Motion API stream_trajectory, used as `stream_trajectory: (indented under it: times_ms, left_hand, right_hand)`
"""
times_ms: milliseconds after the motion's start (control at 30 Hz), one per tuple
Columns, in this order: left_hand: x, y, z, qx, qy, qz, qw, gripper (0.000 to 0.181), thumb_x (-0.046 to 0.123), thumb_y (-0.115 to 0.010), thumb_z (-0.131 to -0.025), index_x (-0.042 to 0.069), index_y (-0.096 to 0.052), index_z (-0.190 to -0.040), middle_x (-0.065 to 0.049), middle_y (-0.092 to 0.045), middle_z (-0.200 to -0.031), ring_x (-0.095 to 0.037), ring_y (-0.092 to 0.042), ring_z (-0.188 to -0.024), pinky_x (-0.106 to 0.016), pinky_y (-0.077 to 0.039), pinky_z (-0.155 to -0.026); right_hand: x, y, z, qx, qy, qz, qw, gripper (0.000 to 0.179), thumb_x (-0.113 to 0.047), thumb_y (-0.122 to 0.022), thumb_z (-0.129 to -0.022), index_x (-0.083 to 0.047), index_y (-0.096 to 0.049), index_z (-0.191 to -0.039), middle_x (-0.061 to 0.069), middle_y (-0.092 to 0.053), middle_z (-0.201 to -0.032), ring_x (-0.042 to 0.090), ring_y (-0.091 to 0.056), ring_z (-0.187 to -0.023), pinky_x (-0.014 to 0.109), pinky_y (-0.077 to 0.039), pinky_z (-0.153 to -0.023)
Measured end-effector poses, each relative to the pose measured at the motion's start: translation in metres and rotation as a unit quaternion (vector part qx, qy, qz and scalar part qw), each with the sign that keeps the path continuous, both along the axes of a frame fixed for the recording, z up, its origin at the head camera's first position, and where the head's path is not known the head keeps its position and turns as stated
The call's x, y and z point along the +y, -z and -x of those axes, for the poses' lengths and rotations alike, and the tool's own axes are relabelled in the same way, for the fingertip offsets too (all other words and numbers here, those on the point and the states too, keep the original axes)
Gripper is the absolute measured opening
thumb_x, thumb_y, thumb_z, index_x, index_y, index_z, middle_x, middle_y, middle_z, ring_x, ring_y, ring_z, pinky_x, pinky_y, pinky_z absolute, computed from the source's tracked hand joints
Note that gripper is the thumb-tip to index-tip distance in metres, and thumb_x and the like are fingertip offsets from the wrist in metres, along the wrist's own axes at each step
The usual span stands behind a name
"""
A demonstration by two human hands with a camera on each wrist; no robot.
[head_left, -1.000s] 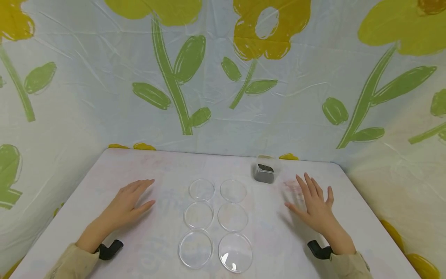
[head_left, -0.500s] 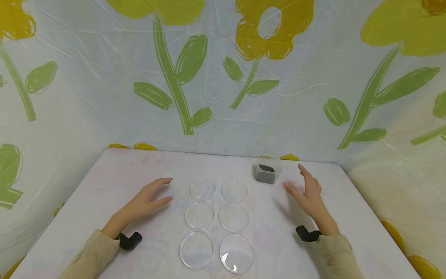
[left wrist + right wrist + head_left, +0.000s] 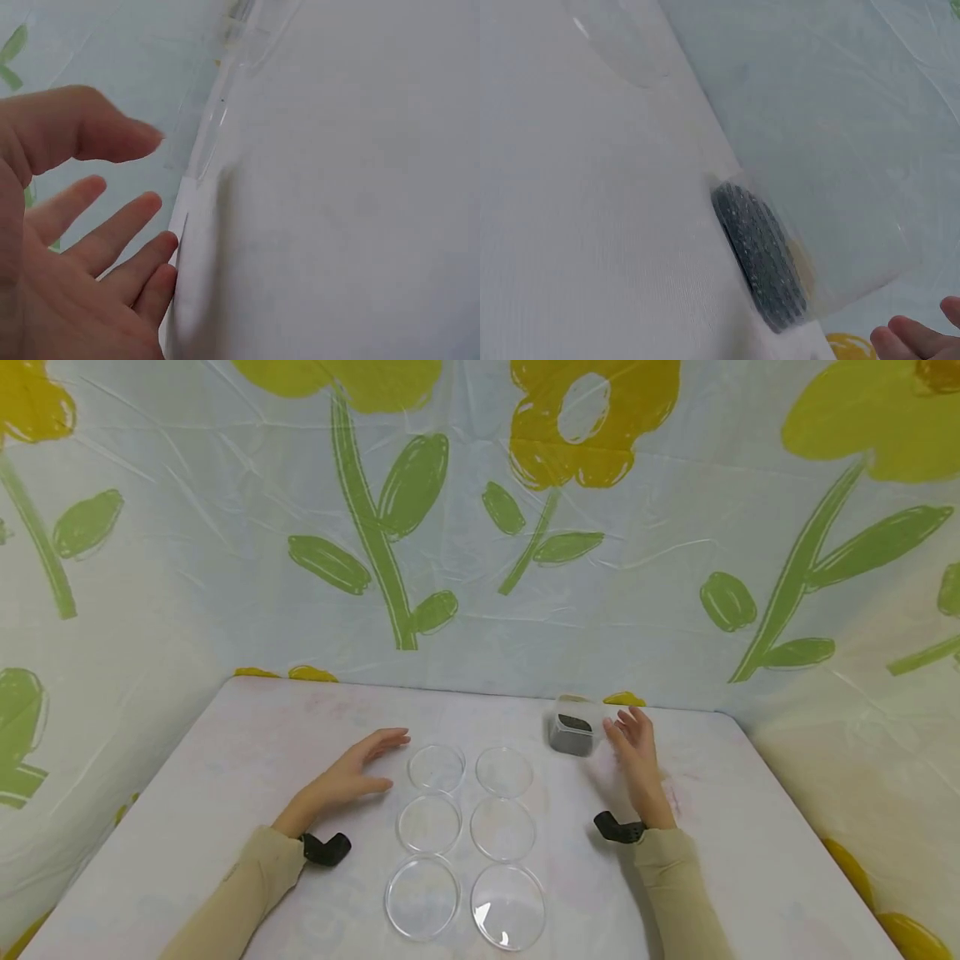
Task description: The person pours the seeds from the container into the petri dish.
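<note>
A clear plastic tub (image 3: 572, 739), partly filled with dark, fine grains, stands near the far edge of the white table. Just right of it is my right hand (image 3: 637, 760), fingers loosely bent and holding nothing. In the right wrist view, some fingertips (image 3: 911, 337) show at the lower right, apart from the tub (image 3: 759, 259). My left hand (image 3: 345, 781) hovers left of the clear round dishes, near the back left dish (image 3: 436, 768). Its thumb and fingers are spread, with nothing between them, as the left wrist view of the hand (image 3: 82, 225) confirms.
Several clear round dishes stand in two columns mid-table, including the front left dish (image 3: 422, 897) and front right dish (image 3: 508, 906). A flower-printed cloth (image 3: 465, 635) hangs behind the table and along both sides. Black wrist mounts (image 3: 326, 849) sit below both hands.
My left hand has moved right, towards the dishes. The right hand has moved left and forward to the tub's side, its fingers drawing closer together. Tub and dishes stay in place.
</note>
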State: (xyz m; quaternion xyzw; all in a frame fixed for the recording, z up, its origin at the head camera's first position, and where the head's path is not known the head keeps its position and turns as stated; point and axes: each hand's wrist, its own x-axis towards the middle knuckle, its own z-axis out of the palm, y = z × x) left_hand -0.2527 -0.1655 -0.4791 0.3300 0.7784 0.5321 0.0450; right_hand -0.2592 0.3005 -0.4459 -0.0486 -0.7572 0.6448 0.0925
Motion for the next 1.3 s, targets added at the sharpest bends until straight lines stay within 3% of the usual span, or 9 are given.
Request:
stream_trajectory:
  times_ms: [267,367,500,700,900,1033,1200,1300]
  left_hand:
    - [0.014,0.003,0.013,0.005,0.052,-0.014,0.9986,0.084,-0.011,-0.069,-0.077,-0.002,-0.030,-0.152,-0.021,-0.037,-0.154,-0.038,-0.027,-0.145,-0.059,-0.019,-0.113]
    - [0.020,0.002,0.016,0.003,0.051,-0.001,0.9987,0.085,-0.009,-0.068,-0.076,0.000,-0.031,-0.152,-0.018,-0.036,-0.155,-0.035,-0.026,-0.145,-0.057,-0.018,-0.114]
    - [0.026,0.001,0.016,-0.027,0.035,0.052,0.9977,0.090,-0.005,-0.066,-0.073,0.010,-0.032,-0.154,-0.006,-0.032,-0.159,-0.027,-0.022,-0.148,-0.055,-0.015,-0.116]
    - [0.031,-0.001,0.020,-0.028,0.033,0.129,0.9907,0.095,-0.002,-0.067,-0.072,0.020,-0.030,-0.156,0.001,-0.027,-0.161,-0.021,-0.019,-0.148,-0.054,-0.019,-0.114]
    - [0.029,-0.001,0.020,-0.018,0.042,0.101,0.9939,0.090,-0.003,-0.071,-0.076,0.010,-0.031,-0.155,-0.006,-0.029,-0.160,-0.027,-0.019,-0.148,-0.057,-0.016,-0.115]
    - [0.030,0.001,0.016,-0.026,0.036,0.071,0.9965,0.084,0.003,-0.074,-0.080,0.008,-0.033,-0.154,-0.006,-0.031,-0.159,-0.026,-0.020,-0.148,-0.057,-0.015,-0.115]
    - [0.031,0.007,0.016,-0.014,0.023,0.082,0.9963,0.083,0.014,-0.078,-0.084,0.012,-0.033,-0.154,0.000,-0.033,-0.158,-0.021,-0.022,-0.147,-0.052,-0.019,-0.116]
    - [0.031,0.009,0.018,-0.005,0.016,0.077,0.9969,0.084,0.013,-0.080,-0.082,0.012,-0.035,-0.153,0.000,-0.035,-0.157,-0.021,-0.024,-0.147,-0.052,-0.020,-0.116]
  right_hand:
    - [-0.016,0.011,0.021,0.034,0.064,0.085,0.9937,0.074,-0.038,-0.054,-0.101,-0.004,-0.018,-0.156,0.017,-0.034,-0.154,0.025,-0.031,-0.142,0.037,-0.020,-0.117]
    - [-0.021,0.014,0.026,0.038,0.079,0.115,0.9894,0.073,-0.038,-0.056,-0.101,-0.004,-0.020,-0.155,0.015,-0.034,-0.155,0.023,-0.029,-0.142,0.035,-0.019,-0.117]
    - [-0.024,0.019,0.032,0.037,0.088,0.155,0.9834,0.070,-0.033,-0.056,-0.101,-0.005,-0.021,-0.155,0.015,-0.032,-0.156,0.022,-0.027,-0.143,0.033,-0.017,-0.117]
    - [-0.020,0.025,0.033,0.030,0.053,0.177,0.9823,0.069,-0.027,-0.052,-0.103,-0.007,-0.014,-0.157,0.015,-0.024,-0.159,0.021,-0.024,-0.144,0.032,-0.013,-0.118]
    - [-0.022,0.026,0.029,0.050,-0.009,0.210,0.9764,0.077,-0.010,-0.060,-0.098,-0.006,-0.010,-0.157,0.018,-0.020,-0.160,0.024,-0.022,-0.146,0.030,-0.016,-0.117]
    - [-0.022,0.030,0.025,0.043,-0.032,0.178,0.9825,0.089,0.001,-0.066,-0.092,-0.010,-0.007,-0.158,0.015,-0.019,-0.162,0.021,-0.019,-0.148,0.029,-0.021,-0.116]
    - [-0.025,0.030,0.020,0.034,-0.036,0.107,0.9930,0.103,0.006,-0.074,-0.084,-0.013,-0.005,-0.158,0.012,-0.023,-0.161,0.022,-0.021,-0.147,0.021,-0.036,-0.104]
    - [-0.027,0.028,0.019,0.036,-0.033,0.095,0.9943,0.106,0.008,-0.076,-0.080,-0.012,-0.007,-0.158,0.012,-0.028,-0.158,0.020,-0.021,-0.147,0.020,-0.036,-0.103]
